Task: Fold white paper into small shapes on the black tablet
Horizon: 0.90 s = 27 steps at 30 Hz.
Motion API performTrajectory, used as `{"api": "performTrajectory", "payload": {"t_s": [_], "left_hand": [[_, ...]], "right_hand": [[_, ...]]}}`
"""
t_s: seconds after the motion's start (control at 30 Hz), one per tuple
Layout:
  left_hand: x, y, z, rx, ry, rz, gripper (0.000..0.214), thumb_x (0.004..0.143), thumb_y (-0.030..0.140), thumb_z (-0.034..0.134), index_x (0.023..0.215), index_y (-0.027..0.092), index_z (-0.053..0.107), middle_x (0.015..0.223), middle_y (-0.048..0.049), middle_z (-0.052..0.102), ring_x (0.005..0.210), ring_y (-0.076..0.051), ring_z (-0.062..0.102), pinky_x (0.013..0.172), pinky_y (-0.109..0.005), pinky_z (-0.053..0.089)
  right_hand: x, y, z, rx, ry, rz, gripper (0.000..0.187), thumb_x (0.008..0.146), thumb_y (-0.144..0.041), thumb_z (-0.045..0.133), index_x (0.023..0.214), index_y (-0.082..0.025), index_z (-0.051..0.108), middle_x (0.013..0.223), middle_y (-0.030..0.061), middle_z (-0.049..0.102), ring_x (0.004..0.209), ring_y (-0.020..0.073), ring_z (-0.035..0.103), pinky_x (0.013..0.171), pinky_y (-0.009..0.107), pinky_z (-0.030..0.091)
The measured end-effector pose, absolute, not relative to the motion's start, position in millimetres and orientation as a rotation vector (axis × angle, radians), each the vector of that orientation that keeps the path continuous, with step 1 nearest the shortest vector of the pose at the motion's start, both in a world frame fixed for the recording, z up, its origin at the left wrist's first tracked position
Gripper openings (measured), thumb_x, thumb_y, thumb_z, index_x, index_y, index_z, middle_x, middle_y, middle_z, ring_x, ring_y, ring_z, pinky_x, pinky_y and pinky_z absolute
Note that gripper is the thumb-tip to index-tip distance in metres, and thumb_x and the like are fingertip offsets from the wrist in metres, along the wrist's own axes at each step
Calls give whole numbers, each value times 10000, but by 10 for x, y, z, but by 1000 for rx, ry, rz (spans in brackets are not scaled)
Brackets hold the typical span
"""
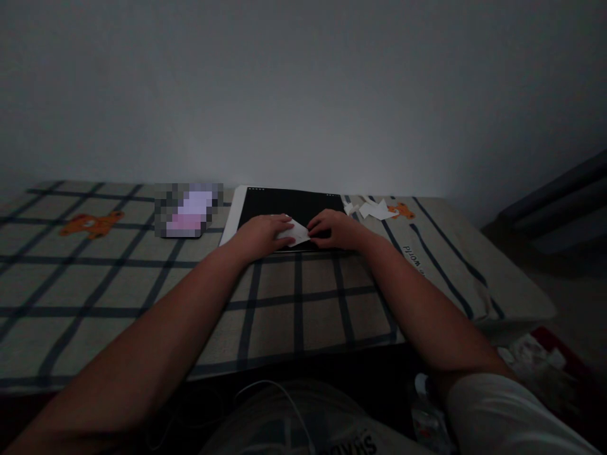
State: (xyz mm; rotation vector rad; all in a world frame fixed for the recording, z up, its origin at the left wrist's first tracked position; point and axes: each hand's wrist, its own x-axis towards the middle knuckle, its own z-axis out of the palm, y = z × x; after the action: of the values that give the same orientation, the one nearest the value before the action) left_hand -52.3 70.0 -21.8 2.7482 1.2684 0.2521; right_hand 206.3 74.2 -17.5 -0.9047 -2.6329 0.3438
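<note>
A small white piece of paper [298, 233], pointed towards the right, lies over a black sheet or board [289, 203] with a white border. My left hand [260, 237] holds the paper's left part, thumb on the near side and fingers on the far side. At the pointed right end, my right hand [337, 229] pinches the tip between thumb and fingers. Both hands rest low over the board. Part of the paper is hidden under my left fingers, so its folds cannot be made out.
Several white paper scraps [378, 209] lie right of the board. On the left is a blurred-out phone-like device [187, 213]. A checked cloth [294, 316] covers the table, which meets a grey wall [303, 95]. A white cable [284, 392] and a bottle [427, 411] are below the front edge.
</note>
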Motion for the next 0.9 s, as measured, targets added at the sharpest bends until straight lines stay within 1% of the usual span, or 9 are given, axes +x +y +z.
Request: {"api": "performTrajectory", "payload": {"t_s": [0.13,0.23,0.3,0.37,0.43,0.5,0.57,0.73,0.9], "left_hand": [[-530,708,-223,2782,1233,241,566,967,489,544,1414,150,620,1526,-117,556,1419,-252,518,1192,-354,373],[-539,715,-228,2800,1179,266,562,971,476,545,1429,156,602,1528,-112,555,1421,-238,512,1199,-354,361],[-544,719,-226,2826,1154,282,547,964,467,563,1409,154,619,1521,-116,563,1408,-247,519,1190,-365,368],[-548,719,-218,2855,1183,293,512,947,480,591,1355,180,667,1484,-109,599,1365,-272,545,1148,-394,406],[-549,715,-208,2866,1250,315,473,932,511,609,1287,216,715,1405,-94,657,1297,-290,578,1078,-415,448],[-546,705,-197,2867,1284,331,455,937,534,598,1250,234,736,1333,-85,693,1245,-287,596,1021,-408,465],[-541,691,-183,2872,1285,306,441,951,532,579,1237,239,743,1307,-77,704,1221,-277,603,994,-392,466],[-529,671,-157,2887,1292,244,442,967,514,563,1261,233,735,1332,-80,694,1232,-276,602,995,-390,456],[-531,681,-168,2902,1282,242,420,972,517,550,1256,269,736,1356,-51,692,1240,-253,607,1007,-373,452]], "right_hand": [[2035,733,-158,-891,-2587,382,168,880,-173,628,900,-194,794,983,84,782,964,202,668,913,365,488],[2018,716,-159,-983,-2497,391,157,860,-157,610,878,-171,765,924,82,767,881,188,664,837,327,486],[2014,711,-160,-1074,-2428,384,145,846,-153,599,852,-168,744,881,67,750,817,172,646,780,304,468],[2016,711,-159,-1142,-2384,364,134,833,-155,590,833,-170,723,844,52,732,769,161,618,738,291,442],[2019,712,-160,-1160,-2369,349,119,827,-166,586,825,-171,705,836,48,719,751,158,597,720,286,426],[2020,706,-167,-1126,-2387,356,101,822,-180,592,832,-171,693,847,49,712,762,159,594,729,285,426],[2015,692,-178,-1068,-2427,365,102,816,-195,608,867,-169,693,878,58,713,798,169,605,754,291,435],[1998,646,-188,-982,-2529,310,210,810,-228,655,1000,-163,719,983,86,722,930,213,615,836,322,445],[1984,639,-174,-920,-2606,243,147,847,-211,645,956,-180,738,985,86,720,964,219,612,885,344,441]]}}
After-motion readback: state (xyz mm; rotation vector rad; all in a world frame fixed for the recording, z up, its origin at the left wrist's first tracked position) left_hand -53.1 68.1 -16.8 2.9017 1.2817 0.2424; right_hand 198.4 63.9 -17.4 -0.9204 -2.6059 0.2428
